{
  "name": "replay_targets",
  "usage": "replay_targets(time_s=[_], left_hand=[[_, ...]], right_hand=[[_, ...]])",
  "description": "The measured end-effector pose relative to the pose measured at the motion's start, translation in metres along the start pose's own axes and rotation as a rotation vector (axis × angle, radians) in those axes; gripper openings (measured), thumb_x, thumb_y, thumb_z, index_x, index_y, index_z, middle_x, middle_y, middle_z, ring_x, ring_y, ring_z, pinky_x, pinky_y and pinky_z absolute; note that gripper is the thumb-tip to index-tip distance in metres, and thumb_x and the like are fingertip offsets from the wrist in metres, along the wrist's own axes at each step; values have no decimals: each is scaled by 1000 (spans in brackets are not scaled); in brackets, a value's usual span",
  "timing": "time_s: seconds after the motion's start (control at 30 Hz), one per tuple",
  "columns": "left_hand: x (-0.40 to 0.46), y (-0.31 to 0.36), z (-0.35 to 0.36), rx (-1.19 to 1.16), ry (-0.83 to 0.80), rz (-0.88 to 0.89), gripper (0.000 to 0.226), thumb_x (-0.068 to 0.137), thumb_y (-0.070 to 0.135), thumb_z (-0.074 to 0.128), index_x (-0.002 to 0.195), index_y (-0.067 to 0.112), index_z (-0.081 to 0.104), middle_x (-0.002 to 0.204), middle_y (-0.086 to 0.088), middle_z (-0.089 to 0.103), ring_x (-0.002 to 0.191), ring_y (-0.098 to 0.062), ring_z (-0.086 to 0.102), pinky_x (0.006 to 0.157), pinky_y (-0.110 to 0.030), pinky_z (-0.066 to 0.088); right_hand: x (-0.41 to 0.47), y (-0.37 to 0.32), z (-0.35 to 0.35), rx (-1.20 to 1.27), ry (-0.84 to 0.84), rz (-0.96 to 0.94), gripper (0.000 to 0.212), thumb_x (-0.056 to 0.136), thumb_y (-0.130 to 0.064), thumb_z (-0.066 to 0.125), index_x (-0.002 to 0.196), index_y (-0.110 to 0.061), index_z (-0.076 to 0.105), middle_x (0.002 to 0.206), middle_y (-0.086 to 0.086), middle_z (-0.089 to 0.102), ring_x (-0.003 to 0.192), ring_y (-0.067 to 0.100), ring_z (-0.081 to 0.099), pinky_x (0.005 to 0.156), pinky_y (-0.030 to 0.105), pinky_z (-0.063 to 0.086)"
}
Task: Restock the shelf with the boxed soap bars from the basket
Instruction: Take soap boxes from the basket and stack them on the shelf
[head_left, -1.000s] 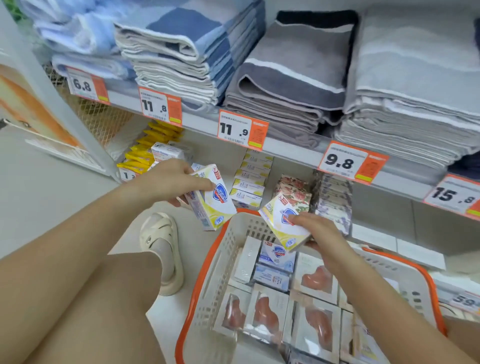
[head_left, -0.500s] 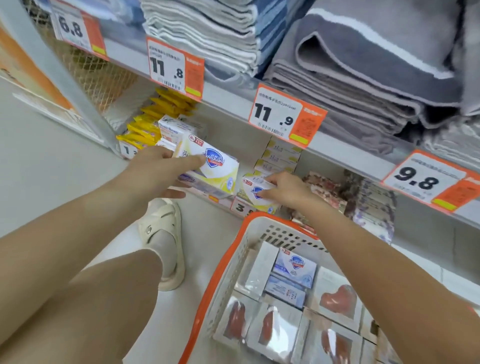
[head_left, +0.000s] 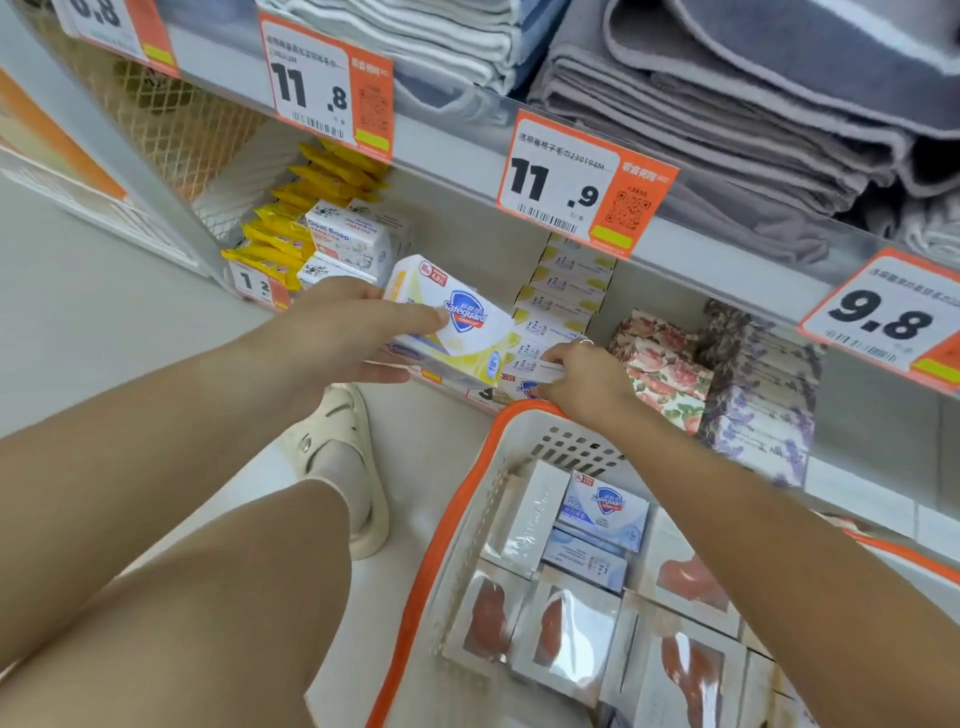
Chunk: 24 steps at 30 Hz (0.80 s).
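Yellow soap box (head_left: 457, 325): white carton, yellow lemon print, blue shield logo, small red price sticker on one corner. Flat rectangular, rigid-looking, corners crisp. It sits in the left hand (head_left: 332, 338), thumb across the printed face, fingers underneath, a second box stacked below it in the same grasp. Held tilted, face up, just short of the lower shelf (head_left: 691, 249); likely staged there while the other hand finishes its slot.

Right hand (head_left: 582, 382) is just right of that box and lower, reaching over the far rim of the basket (head_left: 498, 441). Fingers curl onto a small white box (head_left: 540, 370) at the foot of the stacked soap column (head_left: 563, 291). It looks like it's seating that one at the stack's base, but the grip is partly hidden, so whether it pinches or only presses I can't tell for sure; reads as pinching.

Above the right hand, the column holds identical boxes, spines out, so new stock goes in flat to match.

Right of that hand: floral boxes (head_left: 665, 374). Left of the left hand: goat soap packs (head_left: 348, 244) and yellow sachets (head_left: 311, 197).

Below both hands, the basket carries one blue soap box (head_left: 605, 512) plus windowed cartons (head_left: 566, 634). Plenty left to shelve.
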<state>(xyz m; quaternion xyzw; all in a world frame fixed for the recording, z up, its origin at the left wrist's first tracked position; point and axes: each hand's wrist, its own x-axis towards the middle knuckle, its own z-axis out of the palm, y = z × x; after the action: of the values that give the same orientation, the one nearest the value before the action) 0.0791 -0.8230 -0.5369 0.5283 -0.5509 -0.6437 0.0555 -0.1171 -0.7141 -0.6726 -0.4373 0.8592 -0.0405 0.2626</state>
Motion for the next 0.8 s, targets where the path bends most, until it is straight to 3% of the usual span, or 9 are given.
replay_targets(time_s=[0.07, 0.17, 0.27, 0.4, 0.63, 0.8], left_hand=[[1, -1, 0, -19, 31, -26, 13, 85, 15, 69, 84, 10, 57, 86, -6, 65, 67, -14, 62, 59, -20, 56], [11, -10, -5, -53, 52, -67, 31, 78, 20, 76, 101, 6, 61, 98, -8, 73, 76, -18, 68, 69, -27, 60], [20, -18, -2, -71, 22, -58, 42, 80, 17, 74, 115, 1, 60, 100, -7, 73, 76, -16, 69, 69, -25, 59], [37, -30, 8, -100, 35, -52, 24, 82, 15, 69, 105, 12, 65, 105, -2, 73, 82, -11, 69, 73, -24, 58], [53, -48, 15, -130, 53, -66, 18, 83, 16, 68, 101, 17, 65, 104, -1, 71, 93, -15, 62, 78, -26, 51], [58, -57, 14, -109, 34, -46, 41, 73, 18, 76, 111, 11, 64, 107, -3, 72, 97, -17, 69, 79, -28, 54]], right_hand=[[0, 0, 2, 12, 14, 10, 51, 83, -35, 69, 130, -20, 56, 130, 6, 57, 116, 25, 55, 92, 35, 49], [1, 2, 2, 53, 10, 26, 53, 83, -38, 69, 131, -20, 55, 133, 5, 55, 119, 24, 54, 95, 35, 48], [2, 5, 1, 110, 19, 33, 55, 81, -39, 72, 130, -21, 56, 134, 4, 55, 120, 23, 54, 95, 34, 46], [2, 6, 4, 82, 52, 27, 52, 83, -37, 69, 131, -22, 56, 132, 6, 55, 118, 25, 54, 93, 34, 47], [12, 8, 6, 30, 175, 46, 47, 86, -25, 66, 130, -12, 52, 125, 13, 53, 116, 30, 52, 86, 35, 48], [29, 8, 2, -4, 150, 81, 49, 82, -26, 71, 126, -12, 54, 125, 14, 49, 111, 31, 54, 84, 35, 48]])
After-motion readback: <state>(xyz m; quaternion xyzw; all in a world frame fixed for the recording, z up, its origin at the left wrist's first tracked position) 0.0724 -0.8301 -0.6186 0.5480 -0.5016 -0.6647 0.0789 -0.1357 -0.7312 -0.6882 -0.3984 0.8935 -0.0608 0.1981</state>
